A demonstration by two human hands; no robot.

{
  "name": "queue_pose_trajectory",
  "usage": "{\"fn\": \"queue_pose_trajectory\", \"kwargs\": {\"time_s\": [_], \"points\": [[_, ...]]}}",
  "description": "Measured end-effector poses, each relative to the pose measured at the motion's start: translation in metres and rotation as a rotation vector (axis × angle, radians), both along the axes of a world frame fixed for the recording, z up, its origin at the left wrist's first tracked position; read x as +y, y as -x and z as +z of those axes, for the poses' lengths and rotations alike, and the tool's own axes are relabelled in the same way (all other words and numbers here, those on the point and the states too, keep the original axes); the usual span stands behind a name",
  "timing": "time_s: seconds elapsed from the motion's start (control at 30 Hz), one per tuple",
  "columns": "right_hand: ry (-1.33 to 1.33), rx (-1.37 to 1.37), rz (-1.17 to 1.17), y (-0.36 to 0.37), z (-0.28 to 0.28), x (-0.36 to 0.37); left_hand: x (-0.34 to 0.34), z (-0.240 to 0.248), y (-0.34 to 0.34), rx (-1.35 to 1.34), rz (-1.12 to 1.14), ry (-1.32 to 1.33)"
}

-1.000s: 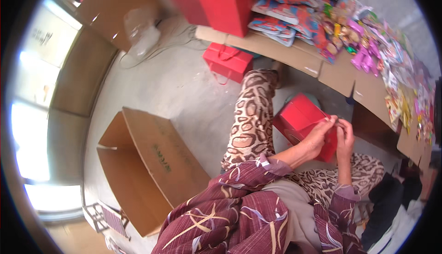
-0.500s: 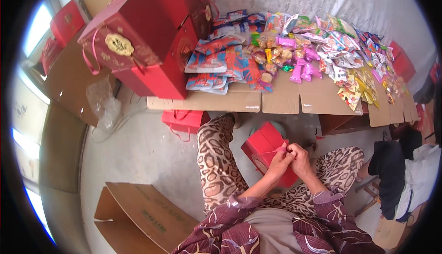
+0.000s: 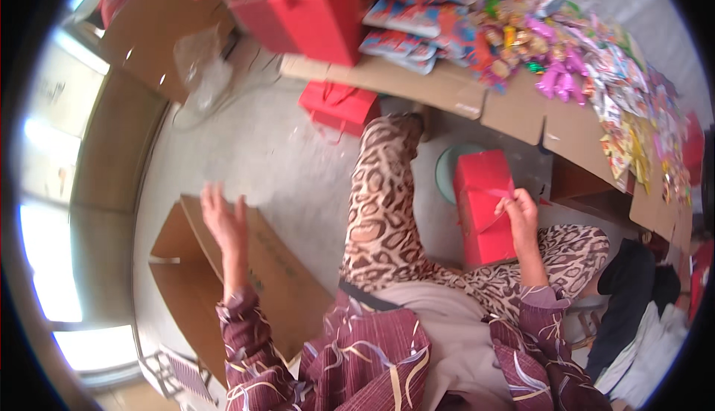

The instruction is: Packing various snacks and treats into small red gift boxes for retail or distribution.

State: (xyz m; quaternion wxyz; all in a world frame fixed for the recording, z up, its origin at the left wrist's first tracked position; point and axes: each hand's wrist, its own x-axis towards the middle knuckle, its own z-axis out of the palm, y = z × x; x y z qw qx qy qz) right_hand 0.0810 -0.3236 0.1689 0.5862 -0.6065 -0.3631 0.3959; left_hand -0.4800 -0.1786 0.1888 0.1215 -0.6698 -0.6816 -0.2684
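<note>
A red gift box (image 3: 477,176) stands between my knees, partly over a round greenish stool (image 3: 445,173). My right hand (image 3: 523,217) is closed in a pinch on the pink ribbon (image 3: 500,193) on top of that box. Out to the left, my left hand (image 3: 226,221) is empty with fingers apart, slightly blurred. It hovers above an open brown cardboard box (image 3: 261,269) on the floor; whether it touches the flap cannot be told.
Cardboard sheets (image 3: 439,91) cover the table ahead, with heaped snack packets (image 3: 406,16) and purple-wrapped sweets (image 3: 562,72). Large red gift boxes (image 3: 313,27) are stacked at its left end. Another red box (image 3: 339,106) sits beneath. A clear plastic bag (image 3: 201,72) lies on the floor.
My left hand has let go of the ribbon and swung left over the cardboard box. My right hand stays on the ribbon. The view has turned left and the red box stands straighter.
</note>
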Motion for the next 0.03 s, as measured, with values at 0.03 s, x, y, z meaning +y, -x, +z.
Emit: {"fn": "queue_pose_trajectory", "kwargs": {"time_s": [0.03], "points": [[0.01,0.039,0.025,0.0013,-0.0018,0.0047,-0.0118,0.0046,0.0301,0.077,0.13,0.004]]}}
